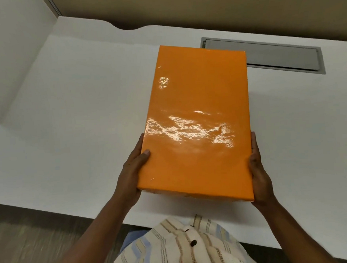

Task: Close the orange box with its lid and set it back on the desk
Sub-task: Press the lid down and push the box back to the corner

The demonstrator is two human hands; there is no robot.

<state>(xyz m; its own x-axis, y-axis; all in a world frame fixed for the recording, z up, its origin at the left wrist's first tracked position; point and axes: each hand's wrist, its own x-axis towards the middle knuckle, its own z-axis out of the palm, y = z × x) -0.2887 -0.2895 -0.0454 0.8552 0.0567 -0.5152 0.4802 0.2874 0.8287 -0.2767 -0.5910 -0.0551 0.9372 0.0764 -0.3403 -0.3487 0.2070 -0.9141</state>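
A glossy orange box with its lid on fills the middle of the head view, long side running away from me over the white desk. My left hand grips its near left side, thumb on the lid top. My right hand presses flat against the near right side. I cannot tell whether the box's underside touches the desk or hangs just above it; its near end reaches close to the desk's front edge.
A grey metal cable hatch is set into the desk behind the box on the right. A white partition rises at the left, a beige wall at the back. My striped shirt and the dark floor show below.
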